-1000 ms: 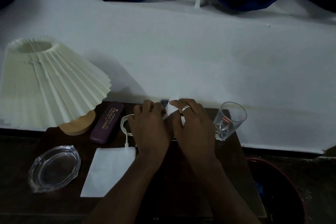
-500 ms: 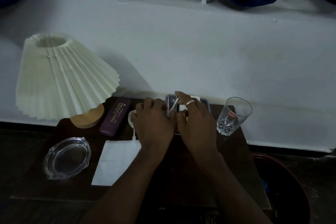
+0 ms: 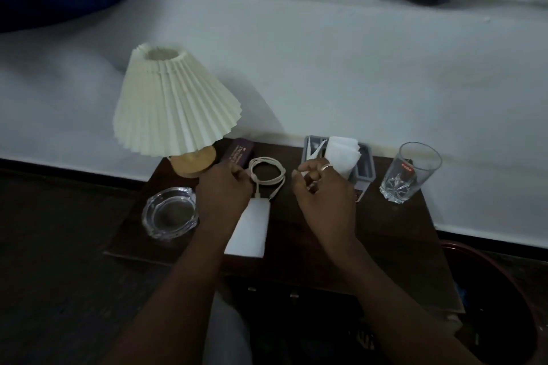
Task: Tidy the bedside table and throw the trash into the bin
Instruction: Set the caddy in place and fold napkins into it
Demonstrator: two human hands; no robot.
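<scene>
On the dark bedside table point(image 3: 385, 225), white tissues point(image 3: 341, 152) stand folded in a grey holder point(image 3: 366, 170) at the back. My right hand point(image 3: 323, 192), wearing a ring, hovers just left of the holder with loosely curled fingers and nothing in it. My left hand point(image 3: 222, 190) hangs over the table with its loosely curled fingertips at the left edge of a coiled white cable point(image 3: 268, 175), and I see nothing gripped. The cable runs into a white power bank point(image 3: 249, 228), partly under my left wrist. The dark red bin point(image 3: 504, 270) stands on the floor at the lower right.
A pleated cream lamp point(image 3: 175, 104) on a wooden base stands back left, with a purple glasses case point(image 3: 240, 152) beside it. A glass ashtray point(image 3: 169, 213) sits front left and a glass tumbler point(image 3: 410, 172) back right. A white bed lies behind the table.
Both hands have drawn back from the tissues, which now stand alone in the grey holder. My left hand moved left to the cable. The view shifted, showing more of the table.
</scene>
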